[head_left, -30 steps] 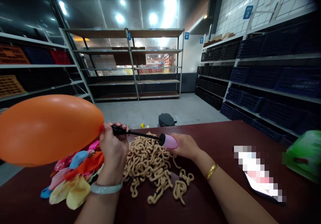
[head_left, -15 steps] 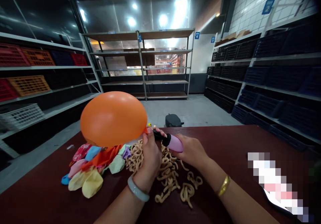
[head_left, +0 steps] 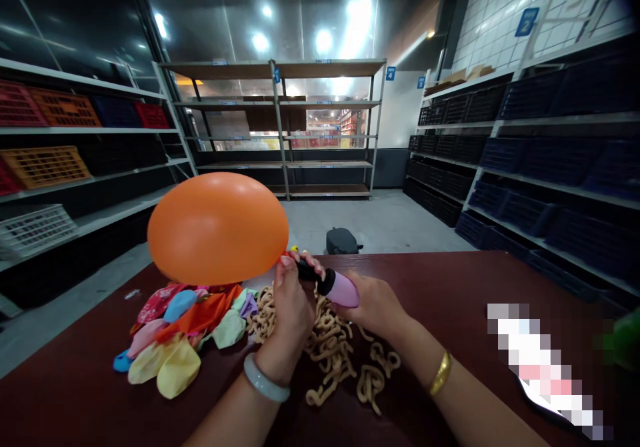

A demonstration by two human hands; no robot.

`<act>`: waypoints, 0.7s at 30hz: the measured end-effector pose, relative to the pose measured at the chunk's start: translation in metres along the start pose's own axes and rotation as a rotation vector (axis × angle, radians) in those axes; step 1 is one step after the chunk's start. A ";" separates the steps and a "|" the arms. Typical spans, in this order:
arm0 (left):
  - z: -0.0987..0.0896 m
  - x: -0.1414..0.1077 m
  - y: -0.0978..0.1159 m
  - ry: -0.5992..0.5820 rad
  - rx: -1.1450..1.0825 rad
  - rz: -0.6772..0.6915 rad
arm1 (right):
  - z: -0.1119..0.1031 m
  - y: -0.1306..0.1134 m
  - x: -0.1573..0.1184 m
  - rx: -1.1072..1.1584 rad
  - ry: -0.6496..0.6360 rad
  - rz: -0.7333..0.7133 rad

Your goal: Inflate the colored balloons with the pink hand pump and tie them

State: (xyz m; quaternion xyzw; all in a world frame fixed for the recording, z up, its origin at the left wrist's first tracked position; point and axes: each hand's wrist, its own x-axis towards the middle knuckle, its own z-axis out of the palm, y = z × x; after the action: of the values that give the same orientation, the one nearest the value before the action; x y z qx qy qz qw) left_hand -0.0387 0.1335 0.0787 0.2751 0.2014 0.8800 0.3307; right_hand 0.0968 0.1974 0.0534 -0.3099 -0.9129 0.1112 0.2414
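Note:
A swollen orange balloon (head_left: 219, 228) hangs over the left part of the table, its neck over the black front end of a hand balloon pump (head_left: 344, 290). My left hand (head_left: 291, 300) is closed around that neck and the pump's front, with the thumb on top. Around the lilac rear part of the pump my right hand (head_left: 376, 303) is closed. Several limp balloons (head_left: 177, 337) in mixed colours lie below the orange one. Tan curly pieces (head_left: 327, 347) are heaped under and between my hands.
The dark red table (head_left: 430, 287) spreads out before me. A blurred-out flat item (head_left: 543, 367) lies on its right side. Past the far edge, a dark grey object (head_left: 343, 240) stands on the floor. Shelves with crates (head_left: 57, 167) line both sides.
The orange balloon looks slightly larger and sits a little higher and further left. Both hands keep their hold. The whole view has shifted slightly.

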 end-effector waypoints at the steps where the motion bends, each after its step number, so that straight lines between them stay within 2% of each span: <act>1: -0.001 0.002 0.003 -0.008 0.001 -0.004 | 0.000 -0.001 0.000 0.008 -0.011 0.002; 5: -0.014 0.022 0.028 0.028 0.001 0.067 | 0.000 0.004 0.002 0.003 -0.056 -0.001; 9: -0.030 0.046 0.057 0.075 -0.060 0.104 | -0.003 0.021 0.005 -0.006 -0.093 0.007; 12: -0.037 0.054 0.065 0.095 -0.069 0.139 | -0.006 0.032 0.006 0.009 -0.118 0.002; 17: -0.036 0.053 0.053 0.084 -0.021 0.214 | -0.013 0.036 0.006 -0.037 -0.131 -0.004; 21: -0.022 0.039 0.030 0.069 0.022 0.141 | -0.017 0.028 0.005 -0.022 -0.140 -0.005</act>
State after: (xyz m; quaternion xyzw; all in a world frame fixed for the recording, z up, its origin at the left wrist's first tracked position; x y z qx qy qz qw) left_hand -0.0908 0.1360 0.0912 0.2616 0.2027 0.9078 0.2575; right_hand 0.1166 0.2233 0.0601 -0.3016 -0.9295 0.1217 0.1737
